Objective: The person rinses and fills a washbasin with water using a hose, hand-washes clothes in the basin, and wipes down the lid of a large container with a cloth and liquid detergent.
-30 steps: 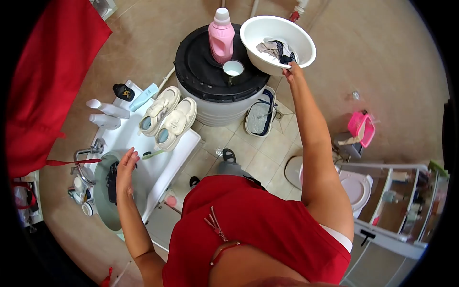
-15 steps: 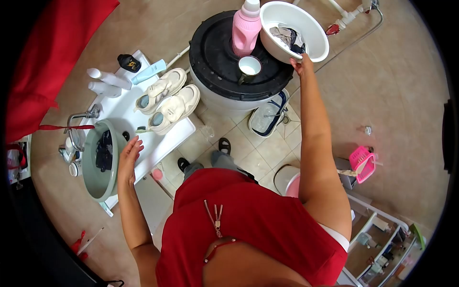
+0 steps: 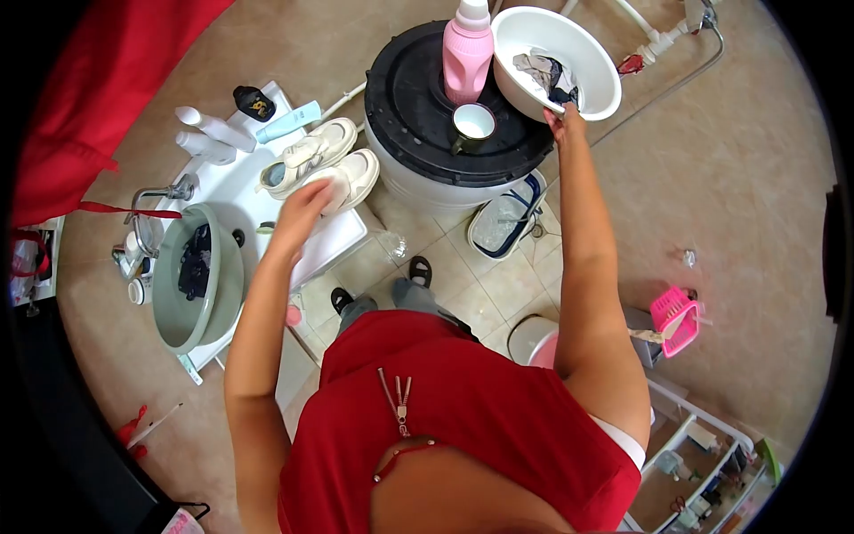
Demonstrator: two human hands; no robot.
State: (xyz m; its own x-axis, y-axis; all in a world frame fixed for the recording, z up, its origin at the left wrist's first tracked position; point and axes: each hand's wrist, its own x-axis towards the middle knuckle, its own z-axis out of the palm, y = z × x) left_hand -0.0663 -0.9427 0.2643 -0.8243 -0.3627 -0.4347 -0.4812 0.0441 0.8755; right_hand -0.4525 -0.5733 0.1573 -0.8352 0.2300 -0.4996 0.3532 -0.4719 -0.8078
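At the white basin's [image 3: 605,67] near rim, my right hand [image 3: 567,123] has its fingers closed on the edge. Crumpled grey and dark cloths [image 3: 550,73] lie inside that basin, which overhangs the lidded drum. My left hand [image 3: 302,216], slightly blurred, reaches in front of the nearer of two cream shoes [image 3: 356,176] with its fingers stretched out. It partly covers this shoe; whether they touch I cannot tell. A grey-green basin [image 3: 229,271] with dark cloth [image 3: 194,262] rests on the sink to the left.
The drum's black lid [image 3: 400,107] carries a pink bottle [image 3: 467,62] and a mug [image 3: 473,125]. Bottles [image 3: 213,133] stand along the white sink [image 3: 334,249] under a tap [image 3: 182,189]. On the tiled floor sits a white-and-blue tub [image 3: 498,227]. A pink basket [image 3: 676,320] hangs at right.
My left hand has moved from beside the grey-green basin up and right to the shoes. My right hand stays on the white basin's rim. The view has shifted slightly.
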